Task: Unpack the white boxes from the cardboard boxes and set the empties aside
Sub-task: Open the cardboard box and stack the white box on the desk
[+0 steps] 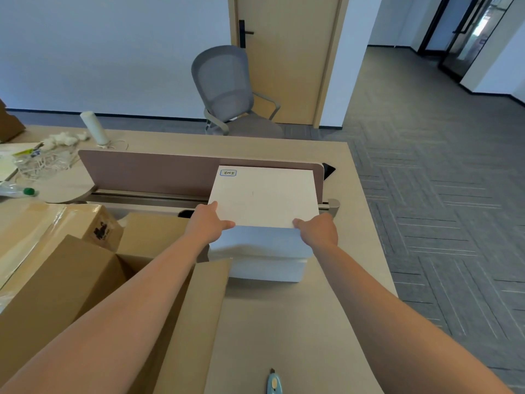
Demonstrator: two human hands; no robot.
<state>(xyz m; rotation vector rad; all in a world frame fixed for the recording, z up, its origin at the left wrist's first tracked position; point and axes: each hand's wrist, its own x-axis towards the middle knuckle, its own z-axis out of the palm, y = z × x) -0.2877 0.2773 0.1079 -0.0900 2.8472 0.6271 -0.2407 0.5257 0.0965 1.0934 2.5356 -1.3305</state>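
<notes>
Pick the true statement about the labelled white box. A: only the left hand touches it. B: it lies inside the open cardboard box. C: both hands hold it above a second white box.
C: the left hand and right hand each grip a near corner of the labelled white box, with a second white box beneath.

The white box has a blue-edged label; cardboard boxes are brown, tabletop beige, chair grey.

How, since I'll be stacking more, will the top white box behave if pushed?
Probably stiff: the top white box shows flat faces where the left hand and right hand grip it. Likely slides easily, smooth on the lower white box; it overhangs, so may tip.
</notes>
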